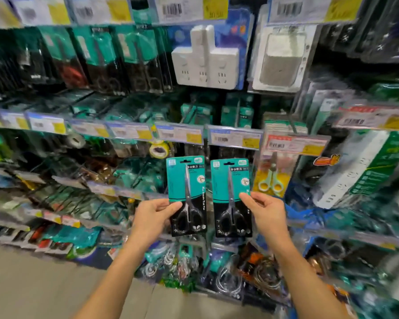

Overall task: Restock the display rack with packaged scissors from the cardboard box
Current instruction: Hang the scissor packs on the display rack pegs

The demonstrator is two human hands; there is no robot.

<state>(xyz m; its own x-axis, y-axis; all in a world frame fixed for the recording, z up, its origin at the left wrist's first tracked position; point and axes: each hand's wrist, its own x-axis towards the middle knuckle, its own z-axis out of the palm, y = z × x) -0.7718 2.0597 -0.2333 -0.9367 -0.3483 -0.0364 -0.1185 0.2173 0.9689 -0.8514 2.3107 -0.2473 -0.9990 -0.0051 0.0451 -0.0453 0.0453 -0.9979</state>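
Two teal-and-black cards of packaged scissors are held upright side by side in front of the display rack. My left hand pinches the left scissors pack at its lower left edge, thumb on the front. My right hand pinches the right scissors pack at its right edge, thumb on the front. Both packs have black-handled scissors and a hang hole at the top. The cardboard box is out of view.
Rows of pegs carry hanging goods: white power sockets above, small yellow-carded scissors to the right, a tape roll to the left, a boxed power strip far right. Price-tag rails cross the rack. Grey floor lies lower left.
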